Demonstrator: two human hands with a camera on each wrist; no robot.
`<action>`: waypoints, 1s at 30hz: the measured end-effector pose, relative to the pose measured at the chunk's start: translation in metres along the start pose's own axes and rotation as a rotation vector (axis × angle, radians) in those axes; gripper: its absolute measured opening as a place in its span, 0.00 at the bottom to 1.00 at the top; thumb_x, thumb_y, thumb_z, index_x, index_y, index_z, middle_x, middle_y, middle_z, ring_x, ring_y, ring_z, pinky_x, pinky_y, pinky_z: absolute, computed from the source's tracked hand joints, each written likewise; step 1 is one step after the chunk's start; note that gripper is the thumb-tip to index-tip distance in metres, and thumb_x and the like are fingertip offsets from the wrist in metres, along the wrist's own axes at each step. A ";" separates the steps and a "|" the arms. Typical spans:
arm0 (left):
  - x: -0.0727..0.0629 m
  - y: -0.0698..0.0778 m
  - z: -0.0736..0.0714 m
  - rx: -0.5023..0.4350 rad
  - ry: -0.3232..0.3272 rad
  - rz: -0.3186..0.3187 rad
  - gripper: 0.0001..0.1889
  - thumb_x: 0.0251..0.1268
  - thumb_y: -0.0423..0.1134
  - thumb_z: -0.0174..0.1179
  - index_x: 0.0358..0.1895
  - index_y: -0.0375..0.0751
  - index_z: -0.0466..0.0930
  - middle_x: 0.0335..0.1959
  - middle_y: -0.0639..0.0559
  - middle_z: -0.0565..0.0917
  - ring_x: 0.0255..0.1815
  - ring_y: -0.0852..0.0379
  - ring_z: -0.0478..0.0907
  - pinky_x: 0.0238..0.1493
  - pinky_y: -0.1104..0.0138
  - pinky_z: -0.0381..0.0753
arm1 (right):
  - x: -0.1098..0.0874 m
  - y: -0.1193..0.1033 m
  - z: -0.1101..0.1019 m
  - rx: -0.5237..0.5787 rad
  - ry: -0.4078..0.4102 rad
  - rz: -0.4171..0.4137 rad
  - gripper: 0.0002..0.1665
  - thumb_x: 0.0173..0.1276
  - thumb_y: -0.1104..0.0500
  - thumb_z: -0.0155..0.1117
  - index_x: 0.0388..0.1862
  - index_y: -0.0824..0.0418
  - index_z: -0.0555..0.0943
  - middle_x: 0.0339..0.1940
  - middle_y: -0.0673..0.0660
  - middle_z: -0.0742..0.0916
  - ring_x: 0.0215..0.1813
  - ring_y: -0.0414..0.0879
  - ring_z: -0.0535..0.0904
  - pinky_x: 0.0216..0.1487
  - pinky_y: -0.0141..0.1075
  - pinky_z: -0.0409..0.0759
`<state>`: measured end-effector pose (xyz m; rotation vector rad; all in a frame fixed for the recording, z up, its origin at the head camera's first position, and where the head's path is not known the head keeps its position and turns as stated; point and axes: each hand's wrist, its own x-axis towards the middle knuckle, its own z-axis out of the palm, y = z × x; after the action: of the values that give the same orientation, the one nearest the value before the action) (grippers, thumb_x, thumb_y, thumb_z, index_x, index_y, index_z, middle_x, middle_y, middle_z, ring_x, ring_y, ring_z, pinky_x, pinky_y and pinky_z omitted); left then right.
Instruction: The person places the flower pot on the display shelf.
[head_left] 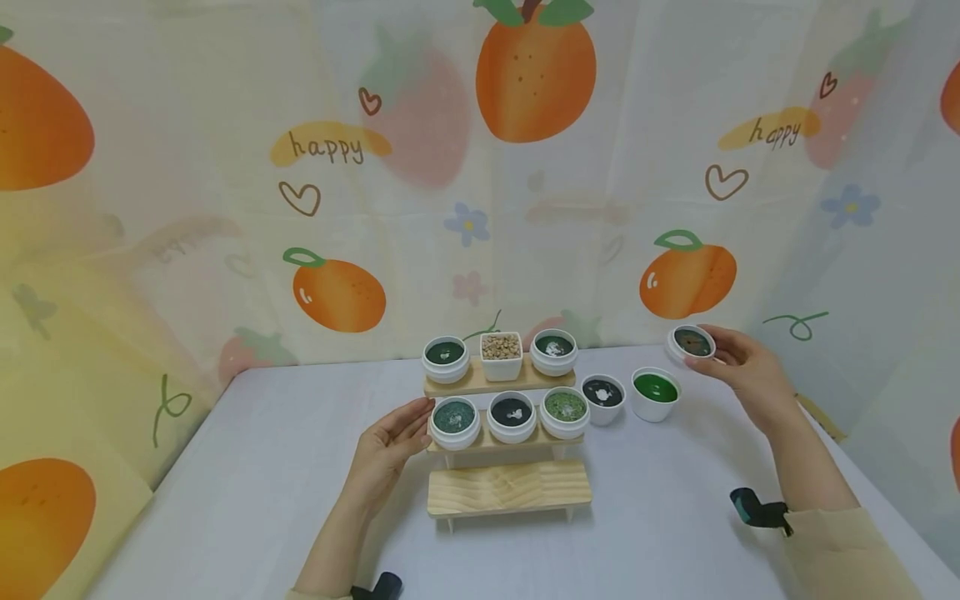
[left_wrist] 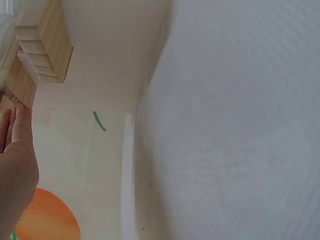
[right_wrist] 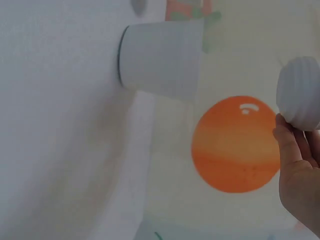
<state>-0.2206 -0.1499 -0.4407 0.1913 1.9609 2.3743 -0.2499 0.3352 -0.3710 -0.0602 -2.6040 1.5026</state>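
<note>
Raised over the table at the right, a small white ribbed bowl (head_left: pixel 691 342) with dark contents is held by my right hand (head_left: pixel 750 377). The right wrist view shows the ribbed bowl (right_wrist: pixel 300 93) from the side at the fingertips. My left hand (head_left: pixel 384 454) has its fingers fairly straight against the left end of the stepped wooden stand (head_left: pixel 510 487). That stand's end also appears in the left wrist view, above the left hand (left_wrist: pixel 19 165). Nearest the left fingers is a white bowl of teal content (head_left: pixel 454 417) on the middle tier.
More white bowls, including a speckled green one (head_left: pixel 566 406), occupy the upper two tiers, with a square cup of tan bits (head_left: pixel 501 350) at the back. Right of the stand are a cup of bright green (head_left: pixel 656 388) and a dark-filled cup (head_left: pixel 603 393). A fruit-print curtain (head_left: pixel 525 208) hangs behind.
</note>
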 end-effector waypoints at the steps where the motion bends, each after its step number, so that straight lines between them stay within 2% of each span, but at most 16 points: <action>1: 0.000 0.000 0.000 0.000 0.001 -0.001 0.32 0.59 0.19 0.58 0.69 0.24 0.63 0.68 0.37 0.74 0.57 0.69 0.81 0.63 0.74 0.81 | -0.002 -0.004 0.001 -0.004 -0.009 -0.019 0.46 0.64 0.40 0.67 0.76 0.55 0.63 0.50 0.27 0.75 0.53 0.18 0.70 0.69 0.28 0.77; 4: 0.000 0.000 0.000 -0.001 0.000 -0.001 0.32 0.59 0.19 0.58 0.69 0.24 0.63 0.66 0.43 0.78 0.57 0.68 0.81 0.63 0.74 0.81 | -0.009 -0.017 0.003 -0.022 -0.026 -0.068 0.43 0.65 0.42 0.68 0.74 0.55 0.66 0.51 0.27 0.76 0.55 0.19 0.71 0.50 0.10 0.75; 6: 0.000 0.000 0.000 -0.003 -0.002 -0.001 0.32 0.59 0.19 0.58 0.69 0.24 0.63 0.66 0.44 0.78 0.57 0.68 0.81 0.63 0.74 0.81 | -0.013 -0.025 0.005 -0.035 -0.035 -0.078 0.42 0.65 0.42 0.68 0.74 0.53 0.66 0.53 0.28 0.76 0.61 0.25 0.73 0.57 0.16 0.78; 9: 0.000 0.000 0.000 -0.001 -0.004 0.004 0.32 0.59 0.19 0.58 0.70 0.24 0.63 0.66 0.42 0.78 0.57 0.68 0.81 0.63 0.74 0.81 | -0.020 -0.038 0.008 -0.024 -0.044 -0.083 0.41 0.65 0.43 0.68 0.74 0.49 0.66 0.55 0.29 0.76 0.71 0.39 0.71 0.72 0.39 0.77; 10: 0.001 0.000 0.000 -0.003 -0.005 0.006 0.32 0.59 0.19 0.58 0.70 0.24 0.63 0.67 0.42 0.77 0.57 0.68 0.81 0.63 0.74 0.81 | -0.023 -0.042 0.009 -0.024 -0.046 -0.088 0.40 0.65 0.43 0.68 0.74 0.48 0.67 0.56 0.29 0.76 0.72 0.40 0.71 0.74 0.47 0.75; 11: 0.001 0.000 0.000 -0.003 -0.005 0.008 0.32 0.59 0.19 0.58 0.69 0.23 0.63 0.67 0.41 0.77 0.57 0.68 0.81 0.63 0.74 0.81 | -0.026 -0.047 0.010 -0.025 -0.047 -0.097 0.39 0.65 0.43 0.68 0.73 0.48 0.67 0.56 0.29 0.76 0.71 0.39 0.71 0.74 0.47 0.75; 13: 0.001 0.000 0.000 -0.004 -0.002 0.009 0.32 0.58 0.18 0.58 0.69 0.23 0.63 0.66 0.42 0.78 0.57 0.68 0.82 0.63 0.74 0.81 | -0.032 -0.055 0.013 0.016 -0.050 -0.130 0.37 0.65 0.46 0.69 0.72 0.48 0.69 0.56 0.30 0.78 0.68 0.33 0.73 0.71 0.40 0.78; 15: 0.001 0.000 0.000 -0.008 -0.002 0.009 0.32 0.58 0.18 0.58 0.69 0.23 0.63 0.63 0.47 0.80 0.57 0.68 0.82 0.64 0.74 0.81 | -0.036 -0.063 0.017 0.060 -0.056 -0.181 0.34 0.65 0.52 0.70 0.69 0.51 0.72 0.54 0.31 0.80 0.61 0.27 0.75 0.63 0.26 0.80; 17: 0.001 0.000 -0.001 -0.009 -0.002 0.008 0.32 0.58 0.18 0.58 0.69 0.23 0.63 0.59 0.55 0.83 0.57 0.68 0.82 0.63 0.74 0.81 | -0.041 -0.069 0.021 0.135 -0.079 -0.239 0.32 0.65 0.59 0.70 0.67 0.55 0.73 0.53 0.33 0.82 0.57 0.25 0.77 0.55 0.15 0.78; 21: 0.001 0.000 -0.001 -0.010 -0.010 0.006 0.33 0.58 0.18 0.58 0.70 0.23 0.62 0.52 0.66 0.84 0.57 0.69 0.81 0.64 0.75 0.80 | -0.049 -0.082 0.031 0.199 -0.131 -0.292 0.31 0.63 0.63 0.70 0.66 0.57 0.74 0.53 0.36 0.84 0.57 0.27 0.78 0.55 0.14 0.78; 26: 0.001 0.000 -0.001 -0.010 -0.015 0.011 0.33 0.59 0.18 0.57 0.70 0.23 0.62 0.51 0.68 0.85 0.57 0.69 0.81 0.63 0.75 0.80 | -0.061 -0.094 0.043 0.168 -0.173 -0.288 0.32 0.63 0.60 0.71 0.66 0.54 0.74 0.55 0.37 0.83 0.60 0.25 0.76 0.57 0.14 0.77; 30: 0.000 0.000 0.000 -0.014 -0.015 0.013 0.33 0.58 0.18 0.57 0.70 0.22 0.61 0.50 0.68 0.85 0.57 0.69 0.81 0.63 0.75 0.80 | -0.070 -0.103 0.055 0.213 -0.227 -0.323 0.32 0.62 0.63 0.71 0.66 0.58 0.74 0.56 0.41 0.83 0.59 0.30 0.79 0.58 0.17 0.79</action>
<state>-0.2209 -0.1501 -0.4404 0.2207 1.9424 2.3869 -0.1848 0.2296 -0.3161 0.5544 -2.4376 1.7320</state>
